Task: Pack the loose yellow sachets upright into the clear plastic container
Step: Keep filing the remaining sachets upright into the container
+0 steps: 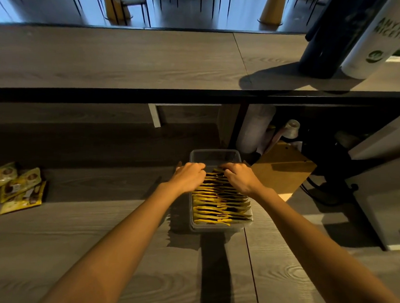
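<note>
A clear plastic container [214, 155] stands on the wooden counter in the middle of the view. A row of several yellow sachets [219, 206] stands upright inside it, filling its near part; the far end holds none. My left hand [189, 175] and my right hand [239, 176] lie over the far end of the row with fingers curled down onto the sachet tops. The fingertips are hidden behind the knuckles. Several loose yellow sachets [18, 188] lie flat at the counter's far left edge.
A raised wooden shelf [129, 59] runs across above the counter. On its right stand a dark cylinder [325, 42] and a white printed tumbler [376, 40]. A brown clipboard [283, 169] lies right of the container, with cups and cables behind it.
</note>
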A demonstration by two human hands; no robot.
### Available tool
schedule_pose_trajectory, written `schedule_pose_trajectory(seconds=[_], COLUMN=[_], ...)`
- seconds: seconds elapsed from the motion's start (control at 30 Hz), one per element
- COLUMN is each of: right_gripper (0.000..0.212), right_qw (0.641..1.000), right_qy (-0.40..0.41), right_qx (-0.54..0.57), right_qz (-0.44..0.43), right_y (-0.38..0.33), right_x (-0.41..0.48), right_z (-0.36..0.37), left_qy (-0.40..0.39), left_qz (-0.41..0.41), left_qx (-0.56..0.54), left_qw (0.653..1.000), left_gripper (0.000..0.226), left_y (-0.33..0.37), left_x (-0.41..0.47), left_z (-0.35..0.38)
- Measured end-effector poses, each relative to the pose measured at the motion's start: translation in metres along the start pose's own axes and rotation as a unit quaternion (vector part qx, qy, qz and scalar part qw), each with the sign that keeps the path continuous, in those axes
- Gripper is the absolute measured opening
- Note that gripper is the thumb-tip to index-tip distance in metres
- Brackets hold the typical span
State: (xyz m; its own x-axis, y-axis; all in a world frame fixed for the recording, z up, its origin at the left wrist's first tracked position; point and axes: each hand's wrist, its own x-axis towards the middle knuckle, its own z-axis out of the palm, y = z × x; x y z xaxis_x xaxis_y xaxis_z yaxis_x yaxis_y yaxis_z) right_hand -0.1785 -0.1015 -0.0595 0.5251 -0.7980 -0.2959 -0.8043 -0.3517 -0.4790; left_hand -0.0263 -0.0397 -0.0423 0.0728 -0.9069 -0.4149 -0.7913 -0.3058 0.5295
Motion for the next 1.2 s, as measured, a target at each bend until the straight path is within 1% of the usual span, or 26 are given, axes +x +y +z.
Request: schedule_pose_trajectory(seconds=[0.13,0.23,0.3,0.47,0.5,0.57,0.63,0.77,0.9,1.03,1.1,1.2], right_gripper=[0.036,0.034,0.035,0.044,0.043,0.032,0.024,0.038,0.046,0.055,0.06,0.075], right_qw=[0.998,0.991,0.986,0.984,0.984,0.986,0.988,0.984,0.967,0.947,0.934,0.915], right_qy=[0.034,0.089,0.104,0.069,0.059,0.03,0.002,-0.074,-0.135,-0.169,-0.18,-0.207], right_qx=[-0.05,-0.092,-0.106,-0.109,-0.109,-0.098,-0.09,-0.076,-0.113,-0.155,-0.183,-0.223], right_qz=[-0.013,-0.046,-0.074,-0.122,-0.127,-0.131,-0.125,-0.142,-0.183,-0.224,-0.249,-0.267], right_y=[-0.012,-0.034,-0.059,-0.134,-0.15,-0.182,-0.216,-0.284,-0.351,-0.404,-0.423,-0.445], right_x=[-0.006,-0.013,-0.019,-0.026,-0.026,-0.026,-0.024,-0.018,-0.008,0.002,0.01,0.02], right_z=[-0.001,0.003,0.012,0.056,0.068,0.093,0.122,0.186,0.242,0.286,0.305,0.327], left_qy=[0.075,0.141,0.182,0.255,0.267,0.282,0.281,0.276,0.27,0.223,0.203,0.169], left_qz=[-0.008,-0.021,-0.031,-0.091,-0.105,-0.135,-0.168,-0.244,-0.303,-0.375,-0.391,-0.39], left_qx=[0.012,0.023,0.026,0.001,-0.003,-0.013,-0.026,-0.038,-0.013,-0.029,-0.026,-0.046], left_qw=[0.997,0.99,0.982,0.963,0.958,0.95,0.945,0.929,0.914,0.899,0.897,0.904], left_gripper=[0.039,0.041,0.041,0.037,0.036,0.035,0.035,0.036,0.045,0.057,0.063,0.068], left_y=[-0.002,-0.009,-0.02,-0.077,-0.093,-0.131,-0.171,-0.255,-0.335,-0.407,-0.439,-0.473], left_x=[-0.009,-0.022,-0.035,-0.079,-0.088,-0.108,-0.129,-0.169,-0.205,-0.229,-0.236,-0.247], left_z=[-0.004,-0.013,-0.022,-0.045,-0.048,-0.053,-0.057,-0.066,-0.075,-0.077,-0.074,-0.068])
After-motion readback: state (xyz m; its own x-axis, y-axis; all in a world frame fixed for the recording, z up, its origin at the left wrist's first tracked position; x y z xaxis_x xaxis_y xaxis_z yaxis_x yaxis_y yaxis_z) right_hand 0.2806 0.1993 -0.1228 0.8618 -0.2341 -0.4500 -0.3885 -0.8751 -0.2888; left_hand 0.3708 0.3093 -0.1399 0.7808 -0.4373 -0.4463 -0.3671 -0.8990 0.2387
